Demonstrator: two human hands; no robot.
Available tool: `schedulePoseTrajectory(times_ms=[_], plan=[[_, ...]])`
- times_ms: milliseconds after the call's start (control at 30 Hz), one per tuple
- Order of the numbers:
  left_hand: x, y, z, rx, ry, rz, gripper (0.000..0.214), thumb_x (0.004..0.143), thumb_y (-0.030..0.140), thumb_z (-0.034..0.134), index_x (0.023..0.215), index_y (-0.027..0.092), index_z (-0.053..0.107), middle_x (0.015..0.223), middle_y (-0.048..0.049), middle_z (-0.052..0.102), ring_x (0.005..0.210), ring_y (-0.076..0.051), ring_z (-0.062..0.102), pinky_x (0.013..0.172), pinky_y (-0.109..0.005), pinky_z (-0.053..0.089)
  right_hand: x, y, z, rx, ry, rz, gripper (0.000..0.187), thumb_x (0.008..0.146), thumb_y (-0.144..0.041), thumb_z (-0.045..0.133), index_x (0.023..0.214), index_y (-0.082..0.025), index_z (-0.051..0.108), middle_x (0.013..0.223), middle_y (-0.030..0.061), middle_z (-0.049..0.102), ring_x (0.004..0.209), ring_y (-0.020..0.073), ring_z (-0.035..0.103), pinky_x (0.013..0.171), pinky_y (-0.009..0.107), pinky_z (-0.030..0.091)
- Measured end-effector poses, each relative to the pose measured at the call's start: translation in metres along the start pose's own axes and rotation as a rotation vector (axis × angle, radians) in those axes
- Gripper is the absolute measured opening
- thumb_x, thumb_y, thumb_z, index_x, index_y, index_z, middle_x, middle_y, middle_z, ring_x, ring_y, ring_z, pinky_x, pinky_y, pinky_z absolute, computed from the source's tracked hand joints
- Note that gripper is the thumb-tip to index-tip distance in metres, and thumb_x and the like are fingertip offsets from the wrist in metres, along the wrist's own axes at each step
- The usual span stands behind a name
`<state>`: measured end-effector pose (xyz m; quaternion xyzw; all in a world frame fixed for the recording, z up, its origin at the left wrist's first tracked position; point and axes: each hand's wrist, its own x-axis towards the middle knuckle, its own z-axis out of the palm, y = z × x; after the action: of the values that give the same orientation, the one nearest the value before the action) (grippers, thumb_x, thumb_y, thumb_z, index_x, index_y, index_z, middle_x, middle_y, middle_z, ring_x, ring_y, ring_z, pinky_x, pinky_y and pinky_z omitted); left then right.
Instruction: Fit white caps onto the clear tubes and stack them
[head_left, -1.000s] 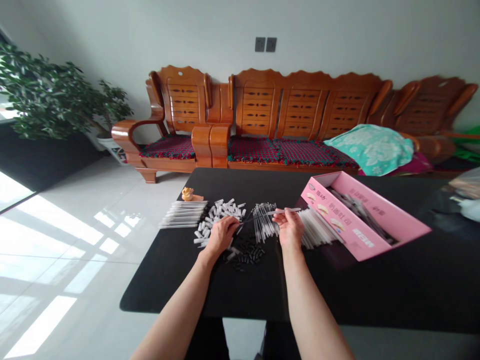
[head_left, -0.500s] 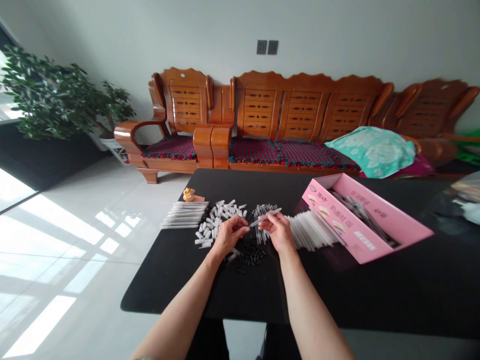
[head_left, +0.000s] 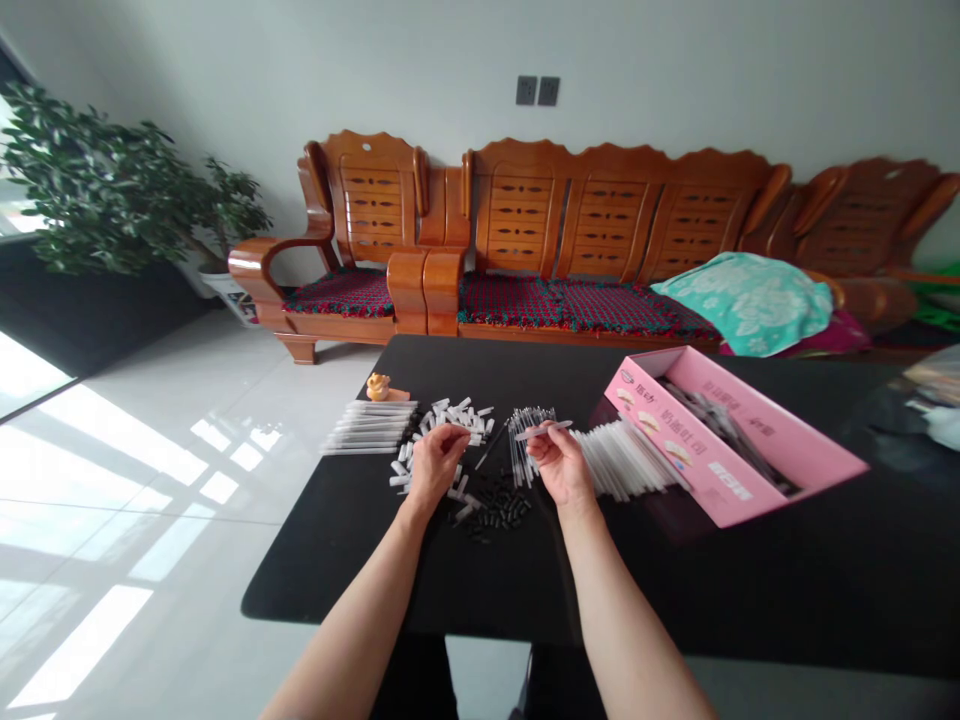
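My right hand [head_left: 561, 468] is closed on a slim white pen [head_left: 543, 430], held nearly level between thumb and fingers. Over the pile of white pen caps [head_left: 480, 425] is my left hand [head_left: 436, 465], its fingers pinched together. White shows by its fingertips, but whether they hold a cap is unclear. Thin pen refills [head_left: 519, 450] lie in a bunch between the hands, with a single one [head_left: 491, 446] apart to the left. Small black plugs [head_left: 504, 508] are heaped nearer to me. White pen barrels [head_left: 622, 460] lie in a row right of my right hand.
Capped white pens [head_left: 367, 430] lie in a row at the left of the black table [head_left: 360, 560], below a small yellow figurine [head_left: 378, 386]. On the right stands a pink box [head_left: 720, 450] with dark-looking contents. Behind the table is a wooden sofa [head_left: 521, 205].
My left hand has left the pen's tip and moved left over the white caps. My right hand keeps the pen and has shifted slightly right, turning it more level.
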<state>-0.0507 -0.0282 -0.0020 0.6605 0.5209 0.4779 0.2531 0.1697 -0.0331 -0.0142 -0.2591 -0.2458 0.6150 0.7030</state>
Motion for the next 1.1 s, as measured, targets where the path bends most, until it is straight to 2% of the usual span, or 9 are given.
schedulePoseTrajectory(times_ms=[67,233,367,500,633,733,833,900,1100], plan=[[-0.001,0.000,0.000,0.074,-0.062,0.063,0.013,0.083,0.027,0.063,0.082,0.019,0.072,0.077,-0.0015,0.067,0.062,-0.011,0.056,0.062,-0.022,0.043,-0.001,0.001,0.001,-0.009,-0.017,0.024,0.010,0.078,-0.021,0.069,0.085,-0.014,0.070,0.080,0.0077,0.077,0.065,0.0154,0.073,0.061,0.024,0.061],[-0.006,0.009,0.002,0.223,-0.328,0.205,0.015,0.081,0.022,0.062,0.087,0.023,0.076,0.086,-0.0030,0.068,0.073,-0.015,0.061,0.068,-0.024,0.045,0.001,0.003,-0.001,0.016,0.017,0.006,0.008,0.078,-0.020,0.069,0.084,-0.015,0.070,0.078,0.0070,0.077,0.065,0.0149,0.073,0.062,0.024,0.061],[-0.007,0.011,-0.003,0.329,-0.415,0.249,0.019,0.075,0.017,0.065,0.089,0.024,0.076,0.091,-0.0035,0.068,0.083,-0.018,0.063,0.071,-0.026,0.046,0.002,0.004,-0.005,0.019,0.014,0.003,0.009,0.079,-0.020,0.068,0.085,-0.015,0.070,0.079,0.0071,0.077,0.065,0.0146,0.073,0.063,0.025,0.061],[-0.006,0.006,-0.006,0.318,-0.434,0.243,0.017,0.072,0.017,0.069,0.086,0.024,0.076,0.091,-0.0034,0.069,0.085,-0.019,0.064,0.073,-0.027,0.047,0.002,0.004,-0.006,0.007,0.022,0.000,0.010,0.078,-0.022,0.069,0.085,-0.015,0.069,0.078,0.0062,0.077,0.065,0.0148,0.073,0.063,0.025,0.061],[-0.006,0.003,-0.001,0.245,-0.408,0.212,0.010,0.073,0.017,0.070,0.079,0.023,0.075,0.086,-0.0031,0.069,0.078,-0.017,0.063,0.070,-0.026,0.046,0.002,0.003,-0.004,0.004,0.021,-0.006,0.010,0.077,-0.023,0.071,0.084,-0.016,0.069,0.078,0.0053,0.077,0.064,0.0145,0.073,0.062,0.025,0.061],[-0.005,0.002,0.005,0.046,-0.334,0.082,0.009,0.076,0.023,0.068,0.082,0.019,0.074,0.076,-0.0029,0.069,0.065,-0.014,0.061,0.063,-0.025,0.045,-0.001,0.003,0.000,-0.010,0.005,-0.007,0.011,0.077,-0.022,0.071,0.085,-0.015,0.069,0.078,0.0065,0.077,0.065,0.0150,0.073,0.062,0.025,0.061],[-0.003,0.001,0.011,-0.298,-0.293,-0.139,0.022,0.077,0.033,0.068,0.087,0.014,0.072,0.062,-0.0022,0.066,0.054,-0.013,0.057,0.052,-0.023,0.044,-0.004,0.005,0.006,-0.057,-0.044,0.012,0.014,0.075,-0.022,0.073,0.086,-0.014,0.068,0.079,0.0081,0.077,0.065,0.0170,0.073,0.060,0.026,0.061],[-0.002,0.001,0.013,-0.453,-0.280,-0.225,0.029,0.075,0.038,0.071,0.086,0.011,0.071,0.059,-0.0021,0.064,0.051,-0.012,0.056,0.050,-0.022,0.043,-0.006,0.006,0.011,-0.092,-0.072,0.026,0.016,0.074,-0.024,0.075,0.085,-0.014,0.067,0.079,0.0085,0.077,0.064,0.0185,0.074,0.060,0.027,0.062],[-0.002,0.002,0.014,-0.514,-0.284,-0.252,0.031,0.073,0.038,0.074,0.084,0.010,0.070,0.057,-0.0013,0.063,0.050,-0.010,0.055,0.049,-0.019,0.043,-0.008,0.008,0.017,-0.142,-0.099,0.036,0.020,0.074,-0.027,0.076,0.086,-0.015,0.065,0.079,0.0082,0.077,0.065,0.0195,0.074,0.060,0.029,0.062]])
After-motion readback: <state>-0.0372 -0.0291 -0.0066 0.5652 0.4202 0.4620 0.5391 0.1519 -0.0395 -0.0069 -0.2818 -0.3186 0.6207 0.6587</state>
